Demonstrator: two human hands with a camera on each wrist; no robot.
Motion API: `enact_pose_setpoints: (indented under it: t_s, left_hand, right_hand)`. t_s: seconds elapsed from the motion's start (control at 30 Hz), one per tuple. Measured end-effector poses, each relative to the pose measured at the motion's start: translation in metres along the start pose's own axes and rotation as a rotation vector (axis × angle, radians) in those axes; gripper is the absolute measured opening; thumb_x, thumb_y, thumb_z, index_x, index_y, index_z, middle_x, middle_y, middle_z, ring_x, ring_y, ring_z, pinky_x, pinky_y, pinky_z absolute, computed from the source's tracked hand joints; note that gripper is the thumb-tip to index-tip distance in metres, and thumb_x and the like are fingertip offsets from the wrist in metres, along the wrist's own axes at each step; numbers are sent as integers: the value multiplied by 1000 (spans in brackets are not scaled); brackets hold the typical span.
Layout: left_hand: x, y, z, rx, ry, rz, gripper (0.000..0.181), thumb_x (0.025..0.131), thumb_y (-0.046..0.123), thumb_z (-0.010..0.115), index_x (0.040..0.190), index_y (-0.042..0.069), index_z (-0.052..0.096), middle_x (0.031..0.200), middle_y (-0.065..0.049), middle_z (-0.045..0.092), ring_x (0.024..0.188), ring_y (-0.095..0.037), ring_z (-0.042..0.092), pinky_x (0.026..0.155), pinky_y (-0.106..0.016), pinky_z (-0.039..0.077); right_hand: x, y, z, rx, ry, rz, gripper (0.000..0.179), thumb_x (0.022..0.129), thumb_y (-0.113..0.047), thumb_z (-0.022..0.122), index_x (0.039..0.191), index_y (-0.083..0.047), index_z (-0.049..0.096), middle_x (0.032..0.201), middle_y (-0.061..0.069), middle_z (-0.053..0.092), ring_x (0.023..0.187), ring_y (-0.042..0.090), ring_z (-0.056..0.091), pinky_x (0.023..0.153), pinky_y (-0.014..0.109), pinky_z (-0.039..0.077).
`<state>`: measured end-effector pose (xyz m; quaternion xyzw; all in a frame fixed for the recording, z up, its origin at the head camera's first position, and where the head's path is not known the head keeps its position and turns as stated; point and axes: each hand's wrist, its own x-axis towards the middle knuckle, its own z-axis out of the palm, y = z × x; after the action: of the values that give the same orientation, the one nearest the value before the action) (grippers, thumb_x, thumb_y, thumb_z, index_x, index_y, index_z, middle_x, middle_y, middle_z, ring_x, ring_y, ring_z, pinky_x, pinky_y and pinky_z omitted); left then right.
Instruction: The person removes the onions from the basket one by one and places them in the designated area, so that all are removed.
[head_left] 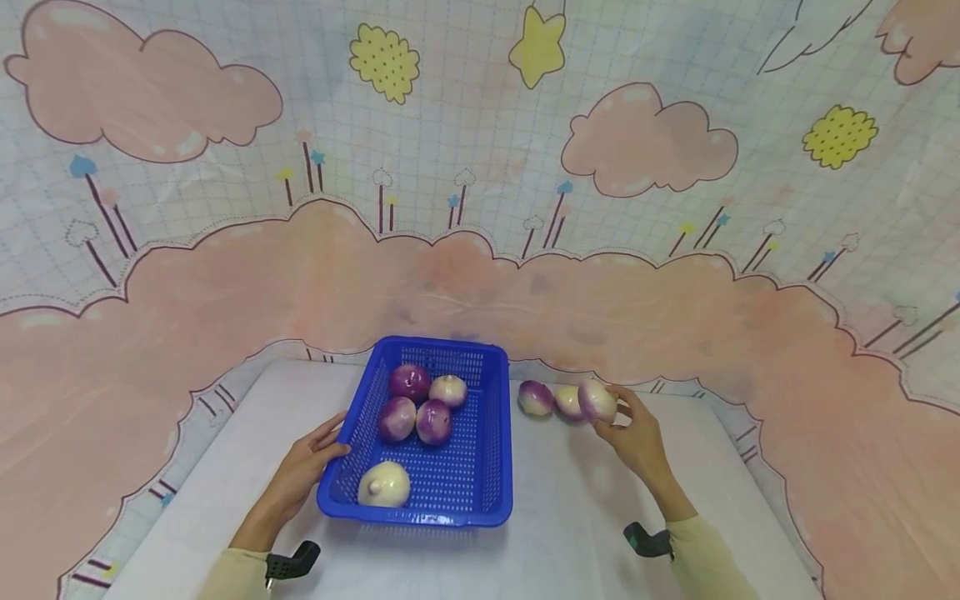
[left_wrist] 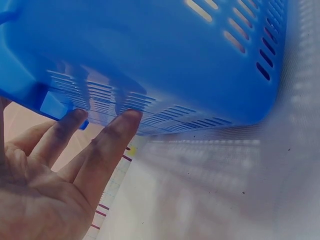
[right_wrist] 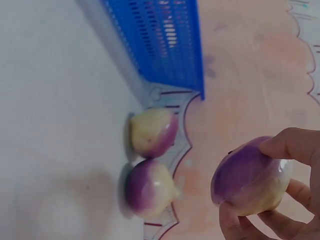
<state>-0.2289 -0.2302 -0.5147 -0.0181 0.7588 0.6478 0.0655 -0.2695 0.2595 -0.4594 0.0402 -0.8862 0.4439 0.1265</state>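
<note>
My right hand (head_left: 637, 429) pinches a purple-and-white turnip (right_wrist: 250, 177) between thumb and fingers, raised above the table on the right. Below it, two more turnips lie side by side on the table: one with a purple top (head_left: 535, 399) and a paler one (head_left: 567, 402) partly hidden by the held turnip in the head view. A blue plastic basket (head_left: 495, 450) stands left of them, with several turnips inside, mostly at its far end, and a white one (head_left: 385, 485) at the near left corner. My left hand (head_left: 303, 467) touches the basket's left side with extended fingers (left_wrist: 112, 142).
A white table (head_left: 585, 533) lies under everything. Behind it hangs a cloth (head_left: 450, 292) printed with clouds and stars, meeting the table's far edge close behind the basket and loose turnips. Dark wrist devices (head_left: 292, 562) sit at both sleeves.
</note>
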Motion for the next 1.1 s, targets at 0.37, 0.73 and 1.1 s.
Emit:
enact_pose_setpoints:
  t_s: [0.37,0.73,1.1]
  left_hand:
    - [2,1,0,-6,7,0,64,91,23,55,148,22,26,150,-16,33,130,-39,44,99,-48,46]
    - [1,0,1,-10,7,-2,65,90,22,56,148,19,26,149,-18,34,130,-40,44,98,-49,46]
    - [1,-4,2,-5,26,-20,63,90,22,56,147,22,29,149,-16,36,129,-39,46,98,-49,46]
  right_hand:
    - [15,31,-1,-140,22,7,58,75,-12,72,128,-8,48,137,19,49,118,42,52,85,49,53]
    - [30,62,1,-290,51,-36,60,74,-16,71,128,-2,47,125,27,53,105,41,56,84,52,47]
    - [42,85,8,-301,13,78,60,81,-26,67,130,1,45,127,29,52,115,46,51,97,56,41]
